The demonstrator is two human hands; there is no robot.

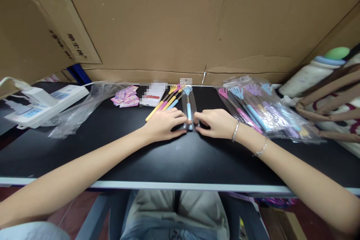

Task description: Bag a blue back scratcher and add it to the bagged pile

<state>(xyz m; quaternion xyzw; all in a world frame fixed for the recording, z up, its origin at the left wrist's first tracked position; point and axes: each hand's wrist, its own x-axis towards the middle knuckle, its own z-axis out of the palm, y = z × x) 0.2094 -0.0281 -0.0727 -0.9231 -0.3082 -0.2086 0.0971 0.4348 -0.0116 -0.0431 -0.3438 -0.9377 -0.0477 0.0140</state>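
Blue back scratcher (188, 110) lies inside a clear plastic sleeve (193, 103) at the middle of the black table (180, 157), claw end pointing to 12 o'clock and handle end toward the person. Both hands meet at the sleeve's near end. The left hand (164, 123) comes in from 9 o'clock, its thumb and fingertips closed on the sleeve's left edge. The right hand (215, 123) mirrors it from 3 o'clock, pinching the right edge. The knuckles of both are lightly bent, and the palms hover low over the table. 2 thin bracelets (235, 131) sit on the right wrist.

Just beside the sleeve, at 11 o'clock from the left hand, lie loose scratchers (168, 101) – yellow, pink and blue handles fanned together. Farther along at 10 o'clock are a white card (153, 94), a small heap of pink labels (126, 97), an empty plastic bag (75, 110) and a white power strip (42, 105).

At 2 o'clock from the right hand rests a pile of bagged scratchers (261, 110), and beyond it, at the table's 3 o'clock edge, a bottle (312, 73) and a strapped bag (332, 108). Cardboard (168, 18) walls the back.
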